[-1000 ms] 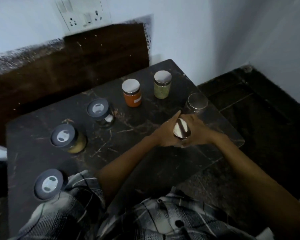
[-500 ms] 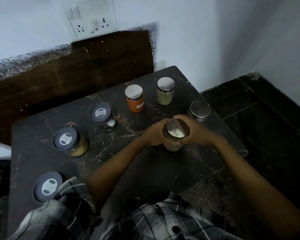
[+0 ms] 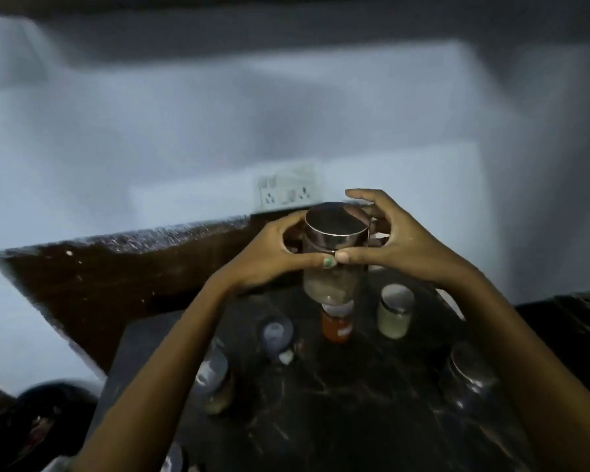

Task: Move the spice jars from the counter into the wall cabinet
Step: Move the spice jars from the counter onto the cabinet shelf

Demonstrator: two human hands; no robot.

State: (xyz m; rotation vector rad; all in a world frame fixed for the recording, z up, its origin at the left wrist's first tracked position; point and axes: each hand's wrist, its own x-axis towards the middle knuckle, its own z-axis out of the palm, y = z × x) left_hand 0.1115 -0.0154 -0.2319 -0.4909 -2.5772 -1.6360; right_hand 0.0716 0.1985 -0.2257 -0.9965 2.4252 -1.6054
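A glass spice jar (image 3: 331, 284) with a shiny metal lid is held up above the dark marble counter (image 3: 355, 386). My left hand (image 3: 269, 253) grips its left side and my right hand (image 3: 399, 243) grips its right side, thumbs meeting at the front. Below on the counter stand an orange-filled jar (image 3: 337, 327), a pale green jar (image 3: 395, 316), a clear jar with a metal lid (image 3: 467, 383), and two grey-lidded jars (image 3: 277, 338) (image 3: 215, 383). The picture is blurred by motion. No wall cabinet is plainly visible.
A white socket plate (image 3: 286, 189) sits on the pale wall behind the counter. A dark brown backsplash (image 3: 133, 274) runs along the back left. The counter's right edge drops to a dark floor (image 3: 566, 328).
Both hands have lifted the metal-lidded jar well up off the counter. The camera has tilted upward, so more wall shows and the counter sits lower in view.
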